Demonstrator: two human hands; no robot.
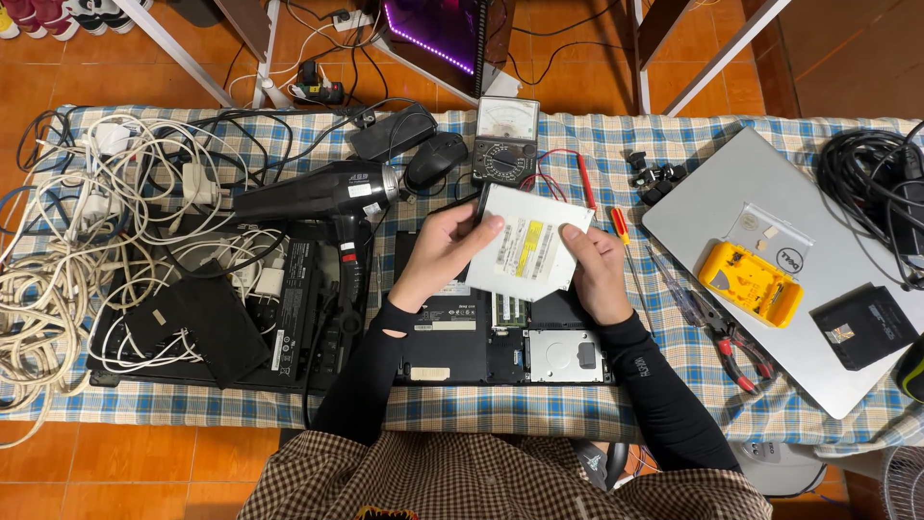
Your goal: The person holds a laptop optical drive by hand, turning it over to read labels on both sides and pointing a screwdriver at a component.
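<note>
Above the opened laptop (pixel 481 332), both hands are gripping a flat silver drive (pixel 527 246): left hand (pixel 438 255) pinching its 9 o'clock edge, right hand (pixel 592 270) clasping its 3 o'clock edge. At 12 o'clock a multimeter (pixel 505 140) is lying; at 9 o'clock, a black dryer (pixel 322 197).

Both my arms in black sleeves reach forward, wrists bent inward; my left hand (pixel 438 252) grips with thumb on top, fingers curled beneath, while my right hand (pixel 594 270) pinches opposite, thumb raised.
</note>
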